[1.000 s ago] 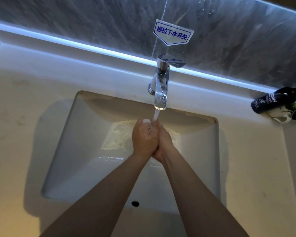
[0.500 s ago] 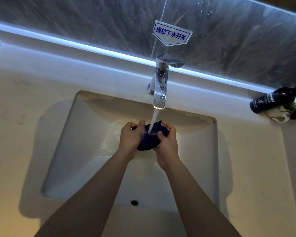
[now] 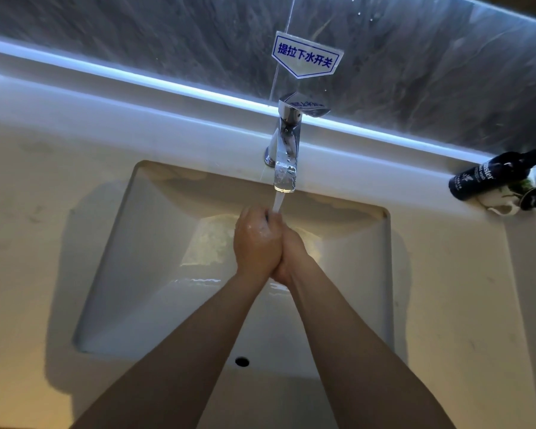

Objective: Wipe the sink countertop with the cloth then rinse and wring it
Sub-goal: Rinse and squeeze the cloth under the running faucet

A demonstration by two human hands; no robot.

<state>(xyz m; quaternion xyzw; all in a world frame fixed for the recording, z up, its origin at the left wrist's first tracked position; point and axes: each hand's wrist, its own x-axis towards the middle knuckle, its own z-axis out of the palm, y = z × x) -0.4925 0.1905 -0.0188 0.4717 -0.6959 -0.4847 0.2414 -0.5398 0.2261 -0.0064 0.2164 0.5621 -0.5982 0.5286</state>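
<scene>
My left hand [image 3: 256, 243] and my right hand [image 3: 291, 255] are pressed together over the white sink basin [image 3: 130, 274], squeezing the dark blue cloth [image 3: 267, 215] between them. Only a sliver of the cloth shows at the top of my fingers; the rest is hidden inside my palms. Water streams from the chrome faucet [image 3: 286, 150] straight onto the top of my clasped hands. The pale countertop [image 3: 44, 212] surrounds the basin.
A dark bottle [image 3: 480, 176] lies on its side at the right end of the back ledge, beside a small white holder [image 3: 502, 205]. A blue-lettered sign [image 3: 307, 55] is stuck on the grey marble wall above the faucet. The overflow hole [image 3: 242, 361] sits in the basin's near wall.
Half a second ago my hands were apart with the cloth spread open under the stream; now they have closed together around it, hiding nearly all of it.
</scene>
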